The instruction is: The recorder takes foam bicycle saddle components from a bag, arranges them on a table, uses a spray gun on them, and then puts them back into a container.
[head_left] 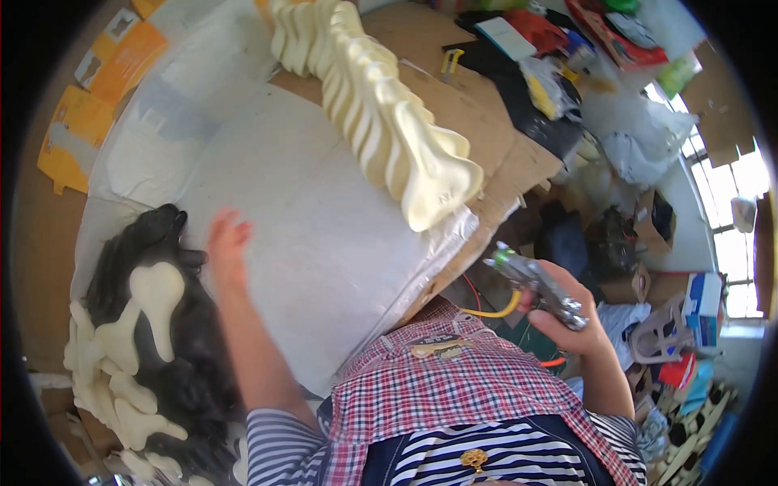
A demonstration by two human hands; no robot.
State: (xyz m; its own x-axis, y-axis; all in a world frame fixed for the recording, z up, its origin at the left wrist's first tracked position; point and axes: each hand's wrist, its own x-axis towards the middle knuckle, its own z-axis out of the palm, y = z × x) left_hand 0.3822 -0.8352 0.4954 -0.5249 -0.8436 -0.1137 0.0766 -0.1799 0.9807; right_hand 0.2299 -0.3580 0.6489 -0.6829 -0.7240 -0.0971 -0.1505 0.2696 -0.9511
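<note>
Two close-set rows of smooth, cream, paddle-shaped pieces (382, 101) stand ribbed beside brown cardboard (512, 150), beyond your hands; your right hand (579, 322) is wrapped firmly around a shiny metal gun-shaped tool (528, 277), near a yellow hose (496, 313); your left hand (228, 247), blurred, is empty and loosely uncurled over a pale, slick sheet (312, 211), near a dark, glossy heap (203, 344) bearing rounded cream pieces (160, 300)
</note>
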